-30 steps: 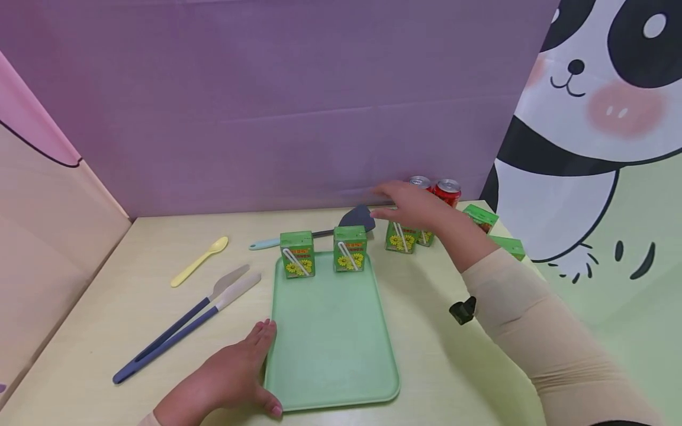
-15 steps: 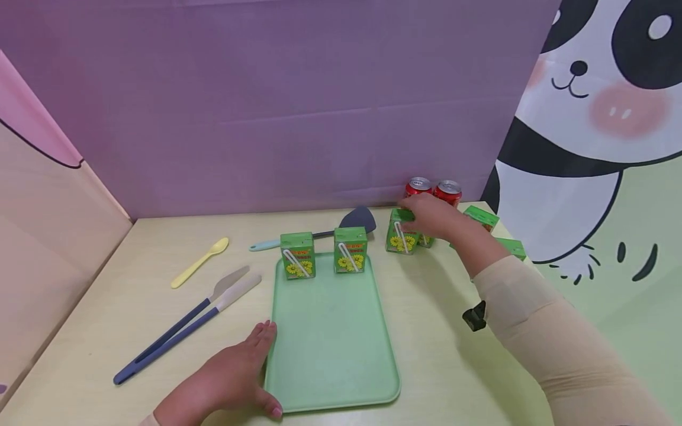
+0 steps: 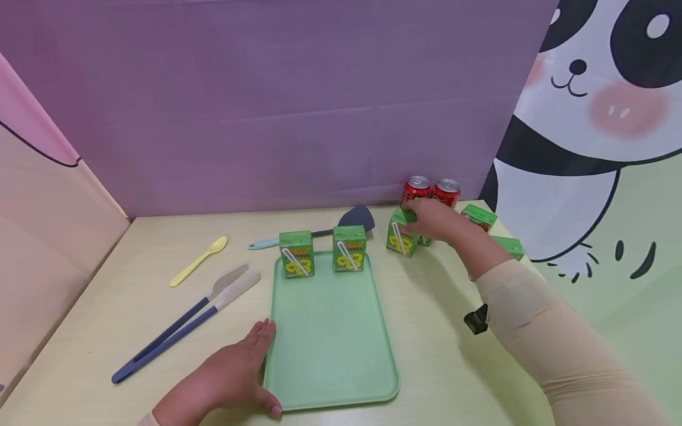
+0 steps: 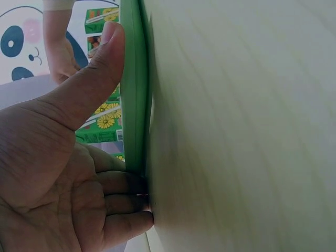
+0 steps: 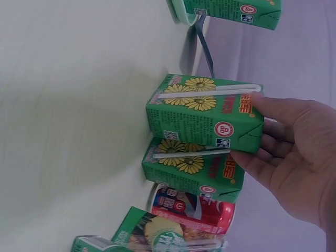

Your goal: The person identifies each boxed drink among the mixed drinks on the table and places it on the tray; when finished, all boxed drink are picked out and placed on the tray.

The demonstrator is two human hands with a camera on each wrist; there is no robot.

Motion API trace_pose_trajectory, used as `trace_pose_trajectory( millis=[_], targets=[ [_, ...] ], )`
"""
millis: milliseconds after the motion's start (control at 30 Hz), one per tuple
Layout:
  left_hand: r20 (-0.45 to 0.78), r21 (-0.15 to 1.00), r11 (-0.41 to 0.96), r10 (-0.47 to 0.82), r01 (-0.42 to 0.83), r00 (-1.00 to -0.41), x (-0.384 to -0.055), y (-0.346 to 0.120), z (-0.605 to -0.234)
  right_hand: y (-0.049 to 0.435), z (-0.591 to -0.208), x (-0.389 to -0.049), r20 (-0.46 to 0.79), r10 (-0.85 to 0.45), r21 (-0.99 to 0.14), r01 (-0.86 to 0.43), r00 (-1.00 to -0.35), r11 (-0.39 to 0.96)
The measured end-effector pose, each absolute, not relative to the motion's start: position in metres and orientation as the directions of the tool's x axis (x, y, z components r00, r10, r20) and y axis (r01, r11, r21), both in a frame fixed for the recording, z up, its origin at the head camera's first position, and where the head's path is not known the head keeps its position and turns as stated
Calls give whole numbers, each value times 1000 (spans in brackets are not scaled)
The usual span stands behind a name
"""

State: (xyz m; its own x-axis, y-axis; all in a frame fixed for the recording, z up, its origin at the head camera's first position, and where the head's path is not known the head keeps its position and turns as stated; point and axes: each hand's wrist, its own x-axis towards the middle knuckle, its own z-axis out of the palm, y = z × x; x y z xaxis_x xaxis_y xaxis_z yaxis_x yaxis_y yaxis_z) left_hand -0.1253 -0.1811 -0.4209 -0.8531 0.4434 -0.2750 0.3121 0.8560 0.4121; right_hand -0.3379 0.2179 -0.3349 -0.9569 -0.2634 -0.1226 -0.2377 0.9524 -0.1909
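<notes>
My right hand [image 3: 434, 220] pinches the top of a green drink carton [image 3: 401, 236] with yellow flowers and a white straw. In the right wrist view, the thumb lies on its front and fingers are behind it; a second, similar carton [image 5: 194, 165] stands right beside it. The held carton leans slightly. At the lower left, my left hand [image 3: 234, 370] rests against the left edge of a light green tray [image 3: 333, 331], fingers straight, thumb at the near corner. Two more drink cartons stand at the tray's far end, a left one [image 3: 296, 254] and a right one [image 3: 349, 248].
Two red cans [image 3: 445, 192] stand behind the right hand, with more green cartons [image 3: 479, 216] at the right edge. A spatula [image 3: 357, 219] lies behind the tray. Tongs [image 3: 181, 328] and a yellow spoon [image 3: 199, 260] lie at left. A purple backdrop [image 3: 266, 118] rises behind.
My right hand has moved right and down from above the spatula and taken hold of the drink carton, which now tilts a little. The left hand and tray have stayed put.
</notes>
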Motion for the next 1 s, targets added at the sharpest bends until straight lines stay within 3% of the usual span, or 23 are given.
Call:
trace_pose_trajectory(
  millis=[467, 1000],
  targets=[
    [-268, 424, 848, 455, 320, -850, -129, -178, -421, 237, -347, -328, -96, -321, -310, -278, -942, 909],
    [-263, 415, 850, 452, 323, -852, -129, -179, -424, 212, -319, -278, -62, -442, -300, -406, -895, 863]
  ],
)
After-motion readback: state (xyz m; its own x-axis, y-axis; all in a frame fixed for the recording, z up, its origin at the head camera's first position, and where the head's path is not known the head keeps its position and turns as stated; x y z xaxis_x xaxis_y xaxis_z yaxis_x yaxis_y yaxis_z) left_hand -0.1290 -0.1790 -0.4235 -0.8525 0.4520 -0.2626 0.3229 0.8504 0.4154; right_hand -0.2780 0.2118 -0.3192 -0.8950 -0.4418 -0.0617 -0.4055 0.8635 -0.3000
